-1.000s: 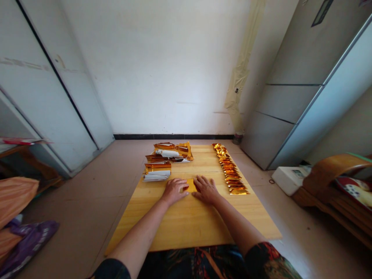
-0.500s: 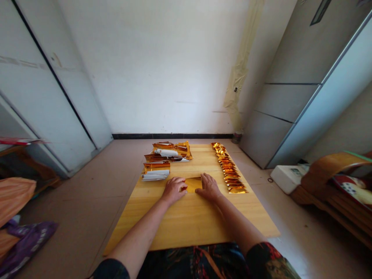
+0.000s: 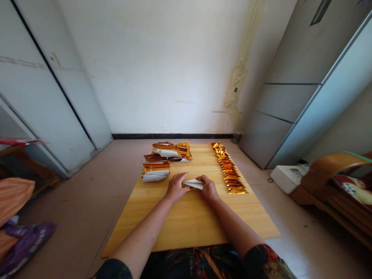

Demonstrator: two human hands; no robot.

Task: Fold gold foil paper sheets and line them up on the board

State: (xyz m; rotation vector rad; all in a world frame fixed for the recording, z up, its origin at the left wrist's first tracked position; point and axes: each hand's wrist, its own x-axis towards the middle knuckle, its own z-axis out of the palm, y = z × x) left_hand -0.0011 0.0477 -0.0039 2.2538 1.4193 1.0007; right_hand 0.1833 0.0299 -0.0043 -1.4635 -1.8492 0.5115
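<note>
Between my two hands is a sheet of gold foil paper point(image 3: 194, 183), partly folded, with its white back facing up and a little gold showing beneath. My left hand point(image 3: 176, 186) is closed on its left end. The right end is gripped by my right hand point(image 3: 209, 188), fingers curled over it. Just left of my left hand lies a stack of gold-and-white paper sheets point(image 3: 156, 172), and more loose gold sheets point(image 3: 170, 151) sit behind it. To the right of my right hand runs a row of folded gold foil pieces point(image 3: 232, 174).
The wooden table point(image 3: 186, 224) stands on a tiled floor before a white wall. A grey refrigerator point(image 3: 285, 97) is at the right, near a white box point(image 3: 286, 178) and a wooden armrest point(image 3: 325, 182). A purple bag point(image 3: 29, 240) lies at the left.
The sheet lay gold side up on the table; now its white side shows, folded and held between my hands. My fingers have closed in on both ends.
</note>
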